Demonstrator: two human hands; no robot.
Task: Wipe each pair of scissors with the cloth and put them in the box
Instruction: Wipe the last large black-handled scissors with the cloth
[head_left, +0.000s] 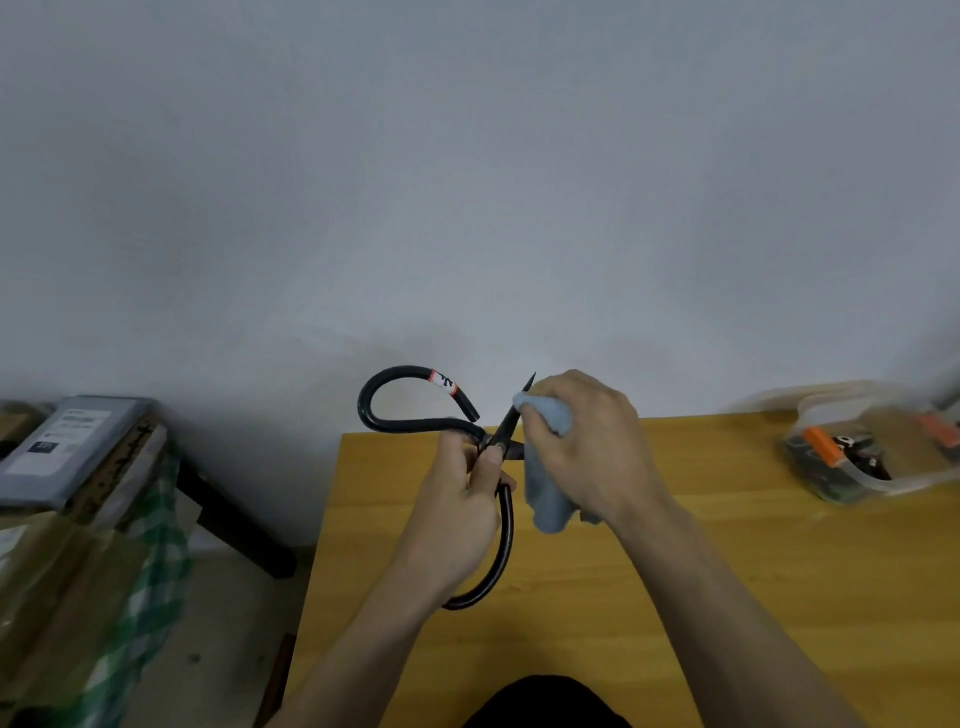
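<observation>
the left grip (467, 499) is wrapped round the black scissors (498, 447) near the pivot, thumb lying along the crossing and one handle loop curving down past the palm; the right grip (582, 441) is bunched round the grey-blue cloth (545, 488), pinching it onto the blades just beside the left thumb, so the pair is held in the air above the near edge of the wooden tabletop (727, 597). the box (872, 457), a clear tub with orange clips, sits well off to the right of the right grip near the far edge, and dark shapes inside look like scissors already put away, though blur makes that unsure. what could go wrong, by my reading: the blades appear parted, with one point sticking out above the cloth, so a stroke running toward that tip with only thin fabric over the fingers could let the edge bite through; the other blade seems to run under the cloth toward the right palm, and squeezing the handles with the left grip would close it on the fingers. the upper handle loop swings free to the left of the left grip, so a loose hold could let the pair twist or drop onto the tabletop. hidden or unclear: the second blade is almost wholly covered, the right fingertips are buried in the cloth, the lower loop is partly behind the left wrist, the label on the red-and-white band on the upper handle is unreadable, and the box's right side is cut off.
</observation>
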